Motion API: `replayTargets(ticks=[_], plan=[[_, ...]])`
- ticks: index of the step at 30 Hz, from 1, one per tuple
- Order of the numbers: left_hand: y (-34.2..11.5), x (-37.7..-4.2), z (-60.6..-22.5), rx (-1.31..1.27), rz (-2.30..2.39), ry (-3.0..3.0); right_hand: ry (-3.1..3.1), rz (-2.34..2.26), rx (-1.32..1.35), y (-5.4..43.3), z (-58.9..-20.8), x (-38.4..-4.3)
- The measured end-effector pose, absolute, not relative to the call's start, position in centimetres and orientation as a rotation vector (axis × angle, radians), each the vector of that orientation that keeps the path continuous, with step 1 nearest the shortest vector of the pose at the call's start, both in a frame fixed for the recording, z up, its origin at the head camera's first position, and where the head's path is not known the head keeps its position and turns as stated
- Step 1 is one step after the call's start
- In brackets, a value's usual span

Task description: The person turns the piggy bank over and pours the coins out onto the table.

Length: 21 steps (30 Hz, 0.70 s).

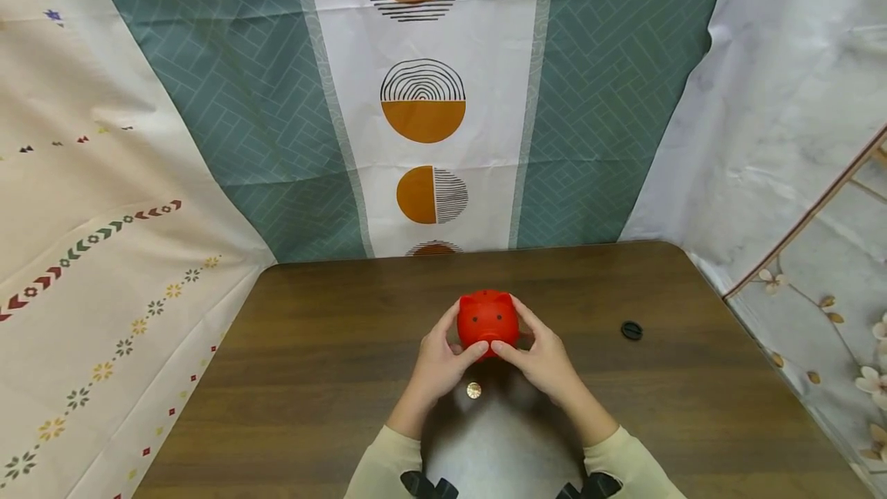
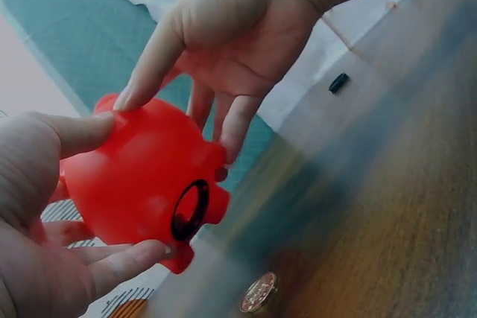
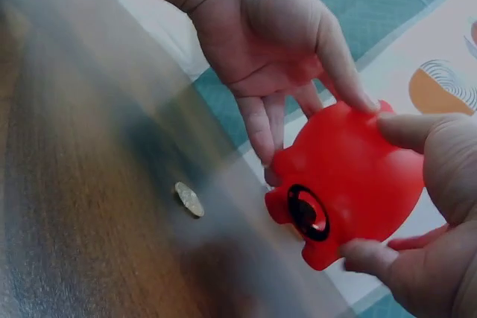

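Both hands hold a red piggy bank above the table, its snout side toward me in the head view. My left hand grips one side, thumb on the near face; my right hand grips the other side the same way. On the underside, a round hole with a black rim is uncovered. Through it, in the right wrist view, something inside shows, too unclear to name. A gold-coloured coin lies on the table just below the bank. Farther right lies a round black plug.
The brown wooden table ends at a patterned green and white cloth behind it. Cream cloth hangs at the left, and a pale floral cloth hangs at the right.
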<state>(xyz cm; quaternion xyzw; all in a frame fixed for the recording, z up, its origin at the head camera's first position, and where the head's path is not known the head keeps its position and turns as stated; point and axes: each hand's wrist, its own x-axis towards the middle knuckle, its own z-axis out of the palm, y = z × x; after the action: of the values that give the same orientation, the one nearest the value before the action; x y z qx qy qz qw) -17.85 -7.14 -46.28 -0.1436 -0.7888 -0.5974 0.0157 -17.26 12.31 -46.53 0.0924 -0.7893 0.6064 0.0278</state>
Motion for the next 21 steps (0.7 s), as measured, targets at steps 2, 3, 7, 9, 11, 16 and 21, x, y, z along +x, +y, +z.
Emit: replayTargets(ticks=[2, 3, 7, 9, 11, 16, 21], plan=[[-7.0, -17.4, -45.5, -0.504, -1.829, -2.368, -2.444, 1.798, 0.324, 12.3, -46.7, -17.2], [-7.0, -17.2, -45.1, -0.549, -1.822, -2.304, -2.424, 1.749, 0.366, 12.3, -46.6, -17.2], [-6.8, -16.5, -43.4, -0.654, -1.84, -2.128, -2.322, 1.632, 0.488, 12.1, -45.7, -16.9], [-6.9, -16.5, -43.3, -0.625, -1.839, -2.167, -2.347, 1.619, 0.497, 12.1, -45.1, -16.6], [-7.0, -16.6, -43.5, -0.554, -1.816, -2.273, -2.42, 1.661, 0.437, 12.0, -44.3, -16.2], [-7.2, -17.9, -46.0, -0.474, -1.779, -2.395, -2.524, 1.71, 0.327, 11.6, -42.4, -15.2], [-7.5, -18.7, -47.7, -0.449, -1.755, -2.397, -2.509, 1.723, 0.352, 11.5, -42.4, -15.1]])
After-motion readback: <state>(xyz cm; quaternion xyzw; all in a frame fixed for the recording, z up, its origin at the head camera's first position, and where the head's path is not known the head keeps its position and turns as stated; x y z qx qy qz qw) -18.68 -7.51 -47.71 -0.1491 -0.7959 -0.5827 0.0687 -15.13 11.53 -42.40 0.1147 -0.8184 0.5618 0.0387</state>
